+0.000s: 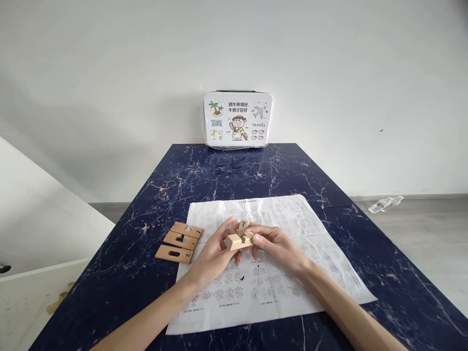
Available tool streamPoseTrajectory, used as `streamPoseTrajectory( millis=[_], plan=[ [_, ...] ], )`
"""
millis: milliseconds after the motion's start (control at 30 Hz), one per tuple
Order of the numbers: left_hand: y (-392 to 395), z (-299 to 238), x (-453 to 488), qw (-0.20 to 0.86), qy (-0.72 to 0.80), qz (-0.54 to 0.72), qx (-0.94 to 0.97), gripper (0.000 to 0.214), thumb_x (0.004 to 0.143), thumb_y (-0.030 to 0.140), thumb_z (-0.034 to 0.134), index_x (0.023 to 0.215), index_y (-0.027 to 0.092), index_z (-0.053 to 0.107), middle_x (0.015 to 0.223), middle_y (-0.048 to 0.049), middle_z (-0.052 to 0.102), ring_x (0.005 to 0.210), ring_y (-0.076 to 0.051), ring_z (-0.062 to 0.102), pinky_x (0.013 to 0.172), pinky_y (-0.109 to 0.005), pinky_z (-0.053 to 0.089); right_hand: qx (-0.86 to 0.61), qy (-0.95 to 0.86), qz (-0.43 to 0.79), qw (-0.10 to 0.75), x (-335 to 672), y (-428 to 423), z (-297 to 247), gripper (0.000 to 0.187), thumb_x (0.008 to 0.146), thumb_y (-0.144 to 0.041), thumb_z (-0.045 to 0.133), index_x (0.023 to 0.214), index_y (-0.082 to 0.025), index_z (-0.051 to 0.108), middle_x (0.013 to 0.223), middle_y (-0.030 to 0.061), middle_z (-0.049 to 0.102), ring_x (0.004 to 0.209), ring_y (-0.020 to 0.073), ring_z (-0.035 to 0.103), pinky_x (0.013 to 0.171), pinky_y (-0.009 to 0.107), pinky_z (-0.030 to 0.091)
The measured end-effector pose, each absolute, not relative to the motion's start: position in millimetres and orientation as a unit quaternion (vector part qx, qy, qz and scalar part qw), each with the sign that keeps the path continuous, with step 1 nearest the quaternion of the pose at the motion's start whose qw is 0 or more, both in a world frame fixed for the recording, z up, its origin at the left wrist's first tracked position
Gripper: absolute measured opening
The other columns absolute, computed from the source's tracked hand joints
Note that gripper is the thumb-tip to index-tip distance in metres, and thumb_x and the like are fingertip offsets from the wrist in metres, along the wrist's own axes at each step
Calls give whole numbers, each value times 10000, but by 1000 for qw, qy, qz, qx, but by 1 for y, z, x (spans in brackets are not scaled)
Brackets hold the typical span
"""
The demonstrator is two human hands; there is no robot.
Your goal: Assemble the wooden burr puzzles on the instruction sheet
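Observation:
Over the printed sheet, both my hands are closed on notched wooden puzzle pieces. My left hand [210, 258] grips the left end of a pale, notched wooden block [234, 243]. My right hand [281, 247] has its thumb pressed at the right end of the same block. Just behind it, a wooden piece marked 3 [243, 224] rises between my fingers; how the pieces join is partly hidden. Left of my hands lie flat wooden plates with cut-outs: one marked 3 [179, 228], one marked 1 [171, 238] and one marked 2 [164, 252].
A large white instruction sheet [310, 229] covers part of the dark blue marbled table [204, 180]. Against the wall at the back stands a white cartoon-printed case [237, 102] in clear wrap. A clear plastic bottle [384, 204] lies on the floor at right.

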State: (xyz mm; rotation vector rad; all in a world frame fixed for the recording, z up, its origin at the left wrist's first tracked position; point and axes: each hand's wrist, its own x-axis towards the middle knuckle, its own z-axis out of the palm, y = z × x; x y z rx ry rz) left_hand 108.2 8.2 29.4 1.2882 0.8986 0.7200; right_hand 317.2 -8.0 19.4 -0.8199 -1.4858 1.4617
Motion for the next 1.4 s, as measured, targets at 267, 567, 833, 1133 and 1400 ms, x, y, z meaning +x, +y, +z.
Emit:
streamPoseTrajectory(
  millis=[267, 567, 833, 1133, 1400],
  plan=[
    [5, 35, 112, 654, 398, 373, 524, 409, 1008, 592, 646, 1108, 202, 576, 835, -5, 644, 629, -141, 626, 569, -273, 535, -362, -537, 574, 501, 322, -4, 6, 403, 1006, -614, 655, 1038, -241, 806, 814, 37, 653, 742, 200, 617, 770, 397, 578],
    [18, 33, 101, 825, 282, 194, 450, 825, 993, 856, 283, 876, 150, 693, 569, -5, 557, 376, -97, 469, 341, -220, 232, -375, -617, 505, 474, 321, -6, 18, 294, 1007, -543, 683, 1060, -283, 810, 1152, 80, 673, 843, 203, 643, 749, 389, 577],
    [13, 43, 103, 812, 236, 203, 495, 425, 1033, 578, 631, 937, 165, 634, 842, -25, 629, 536, -75, 525, 448, -212, 365, -406, -565, 502, 514, 325, -4, 11, 326, 1032, -531, 651, 1210, -297, 791, 888, 30, 672, 818, 204, 638, 875, 430, 554],
    [12, 37, 106, 764, 258, 293, 514, 349, 1056, 459, 653, 1238, 166, 705, 1111, -85, 674, 701, -110, 642, 692, -287, 555, -374, -406, 582, 597, 326, -1, 5, 295, 946, -487, 784, 1184, -314, 809, 1077, 48, 726, 608, 100, 501, 576, 286, 449],
    [13, 36, 106, 758, 285, 316, 495, 380, 1053, 392, 686, 1381, 201, 697, 1346, -135, 729, 1056, -245, 776, 1028, -408, 589, -368, -400, 603, 584, 325, -3, 12, 451, 972, -481, 760, 1372, -292, 671, 1003, 43, 710, 726, 158, 626, 706, 325, 549]
  ],
)
